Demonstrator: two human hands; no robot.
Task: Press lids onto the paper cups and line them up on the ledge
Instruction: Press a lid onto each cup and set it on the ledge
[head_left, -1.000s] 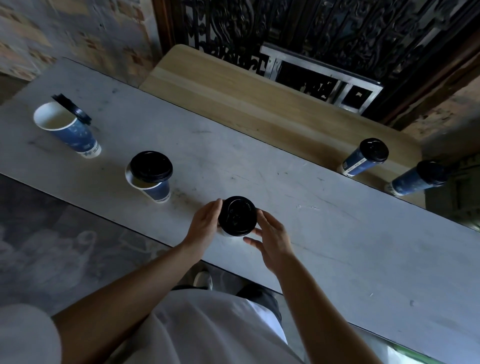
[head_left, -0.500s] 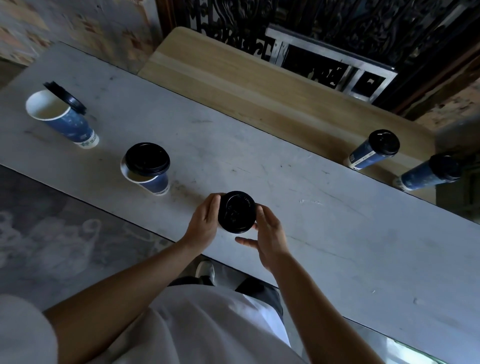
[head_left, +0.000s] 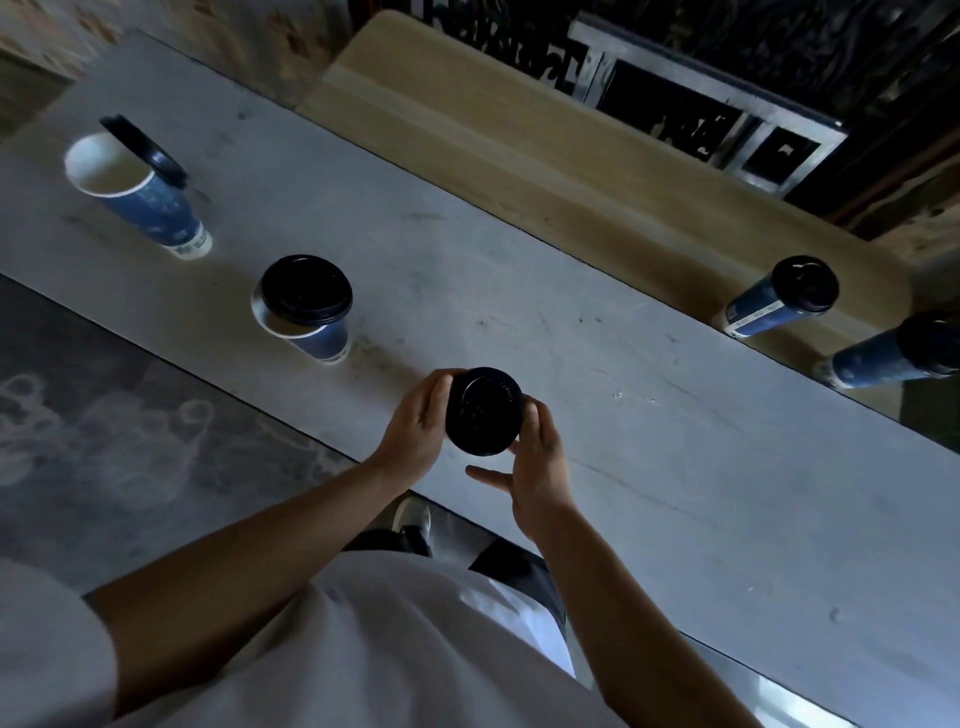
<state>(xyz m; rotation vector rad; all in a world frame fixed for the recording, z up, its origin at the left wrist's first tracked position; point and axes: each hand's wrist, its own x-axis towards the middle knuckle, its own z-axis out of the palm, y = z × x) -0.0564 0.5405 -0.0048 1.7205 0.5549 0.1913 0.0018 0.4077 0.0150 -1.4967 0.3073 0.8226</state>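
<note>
1. Five blue paper cups are in view, each with a black lid on it or beside it.
2. Two of them stand close together at the far right of the wooden ledge (head_left: 519, 156), both capped: the inner ledge cup (head_left: 769, 309) and the outer ledge cup (head_left: 883, 358).
3. Two more stand on the grey counter (head_left: 519, 291) to the left. The middle cup (head_left: 324, 340) has a loose lid (head_left: 306, 296) sitting off-centre on its rim. The open cup (head_left: 156, 213), farthest left, has a tilted lid (head_left: 143, 150) propped at its far rim.
4. One, the held cup (head_left: 484, 410), is over the counter's near edge at centre. Only its black top shows from above.
5. Two bare hands grip it. The left hand (head_left: 415, 421) curls its fingers round the left side. The right hand (head_left: 540, 467) has its fingers against the right side and its thumb sticking out free.
6. Since a second ago the held cup has stayed between both hands in nearly the same spot, and the other four cups have not moved.
7. The counter is long, pale and scuffed. Beyond the ledge is a dark ornate metal grille (head_left: 727, 52), with brick wall at upper left.
</note>
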